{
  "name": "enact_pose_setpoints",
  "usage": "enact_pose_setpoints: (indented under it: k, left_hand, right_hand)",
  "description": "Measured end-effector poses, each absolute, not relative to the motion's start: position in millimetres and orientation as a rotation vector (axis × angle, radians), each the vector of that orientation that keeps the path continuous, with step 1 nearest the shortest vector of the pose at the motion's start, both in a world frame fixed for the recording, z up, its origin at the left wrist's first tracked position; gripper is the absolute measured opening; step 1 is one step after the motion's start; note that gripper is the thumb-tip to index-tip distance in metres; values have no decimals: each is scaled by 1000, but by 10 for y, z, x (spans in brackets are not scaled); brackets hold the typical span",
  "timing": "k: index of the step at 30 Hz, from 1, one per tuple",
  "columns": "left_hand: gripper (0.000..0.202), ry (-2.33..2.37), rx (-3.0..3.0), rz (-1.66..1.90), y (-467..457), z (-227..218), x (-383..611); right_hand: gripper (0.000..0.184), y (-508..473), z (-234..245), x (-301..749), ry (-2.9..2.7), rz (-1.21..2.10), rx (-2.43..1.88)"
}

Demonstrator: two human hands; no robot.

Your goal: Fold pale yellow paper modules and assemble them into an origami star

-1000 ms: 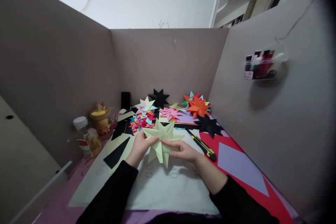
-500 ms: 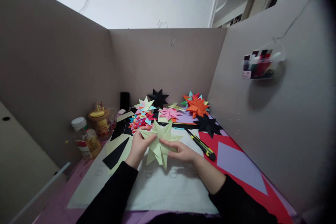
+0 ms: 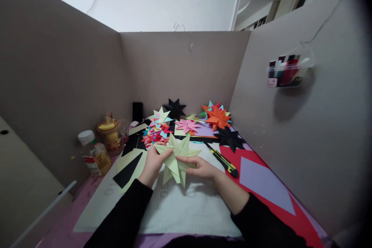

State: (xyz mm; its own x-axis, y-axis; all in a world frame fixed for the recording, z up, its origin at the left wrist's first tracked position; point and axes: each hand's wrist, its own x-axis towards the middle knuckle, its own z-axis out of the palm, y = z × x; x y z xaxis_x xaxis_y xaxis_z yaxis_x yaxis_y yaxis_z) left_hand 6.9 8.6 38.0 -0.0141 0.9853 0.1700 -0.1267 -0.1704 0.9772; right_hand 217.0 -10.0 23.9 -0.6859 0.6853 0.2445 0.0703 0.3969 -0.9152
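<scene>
A pale green folded paper star [image 3: 178, 155] is held up over the white mat [image 3: 186, 213], its several points spread out. My left hand [image 3: 154, 161] grips its left side, thumb across the front and the other fingers mostly hidden behind. On the right side, my right hand [image 3: 200, 167] pinches the star, with the index finger laid on the front near the centre. Pale green paper and a black paper strip [image 3: 128, 170] lie left of my left hand. A yellow and black box cutter [image 3: 223, 161] rests to the right of my right hand.
Behind are a pile of small coloured stars [image 3: 157, 131], a pink star [image 3: 186, 125], an orange star [image 3: 218, 118] and black stars [image 3: 229, 138]. Red paper [image 3: 261, 186] with a lilac sheet [image 3: 266, 184] lies right. A jar [image 3: 95, 153] stands left. Grey panels [image 3: 186, 69] surround the table.
The star has tilted very slightly between my hands, its lower points shifting a little to the right. Both hands keep nearly the same hold.
</scene>
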Motion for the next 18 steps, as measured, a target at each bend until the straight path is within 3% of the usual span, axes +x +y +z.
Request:
enact_pose_setpoints:
  k: [5, 18]
  left_hand:
    - [49, 1020, 1249, 1374, 86, 360, 78]
    - [102, 1276, 1490, 1573, 0, 427, 160]
  right_hand:
    - [56, -87, 214, 2173, -2020, 1321, -680]
    - [61, -99, 220, 2176, -2088, 1270, -668]
